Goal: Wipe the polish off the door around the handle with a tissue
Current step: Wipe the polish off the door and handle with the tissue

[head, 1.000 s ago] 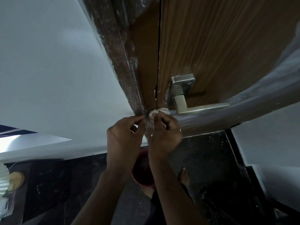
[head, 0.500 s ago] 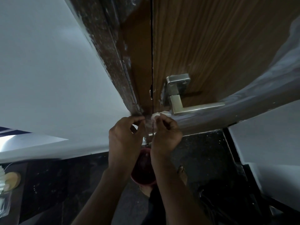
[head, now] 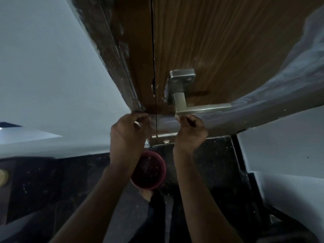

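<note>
Two hands are up at the door (head: 228,41), both working just under the metal handle (head: 182,88). On my feed the right hand (head: 190,134) has its fingers curled in a narrow grip, pinching a small white tissue (head: 177,117) of which only a corner shows past the fingertips. That tissue sits against the door's pale, smeared lower band, touching the underside of the handle's lever at its bent end. The left hand (head: 129,135) is curled too, its fingertips pinched together against the door frame (head: 112,55) near the dark gap between frame and door; I cannot tell whether it holds anything.

The wood around the handle plate is brown and grained, with a few whitish flecks beside the plate's left edge. The frame is dark and mottled with pale smudges. Below the hands, between the two forearms, a round dark-red bowl (head: 149,171) sits on the black speckled floor (head: 213,155), partly hidden by the left wrist. White wall (head: 43,67) fills the left of the view.
</note>
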The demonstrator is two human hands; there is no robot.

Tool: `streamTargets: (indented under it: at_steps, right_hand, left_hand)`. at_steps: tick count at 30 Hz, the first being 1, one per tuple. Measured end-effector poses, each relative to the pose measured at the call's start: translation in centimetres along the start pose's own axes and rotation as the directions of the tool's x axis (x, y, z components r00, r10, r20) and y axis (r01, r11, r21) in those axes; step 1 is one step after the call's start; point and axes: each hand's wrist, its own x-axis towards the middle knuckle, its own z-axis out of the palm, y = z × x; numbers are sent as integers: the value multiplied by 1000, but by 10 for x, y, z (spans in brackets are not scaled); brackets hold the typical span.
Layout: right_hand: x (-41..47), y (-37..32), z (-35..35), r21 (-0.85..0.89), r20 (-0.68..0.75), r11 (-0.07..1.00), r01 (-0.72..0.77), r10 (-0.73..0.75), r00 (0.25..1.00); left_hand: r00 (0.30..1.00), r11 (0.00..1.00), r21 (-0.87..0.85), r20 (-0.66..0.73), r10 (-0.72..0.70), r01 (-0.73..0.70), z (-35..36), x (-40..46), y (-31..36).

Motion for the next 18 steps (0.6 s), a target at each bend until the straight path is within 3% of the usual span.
streamTargets:
  at_steps: [3, 7, 11, 15, 18]
  right_hand:
    - [-16, 1, 9, -46, 77, 997, 65, -62, 995]
    - [-47, -6, 27, 70, 230, 994, 82, -96, 968]
    - [-14, 1, 5, 59, 144, 998, -32, 23, 989]
    - [44, 2, -25, 226, -43, 970, -85, 97, 994]
    - [34, 6, -17, 199, 10, 970, -140, 141, 990]
  left_hand:
    - [1000, 1000, -24, -8, -10, 9, 3, -2, 2]
    - [999, 1000, -16, -39, 3, -4, 4, -2, 3]
    - [999, 999, -27, -44, -29, 28, 7, -5, 3]
    - [999, 997, -52, -11, -50, 49, 14, -9, 5]
    - [997, 994, -78, -4, -75, 75, 23, -14, 8]
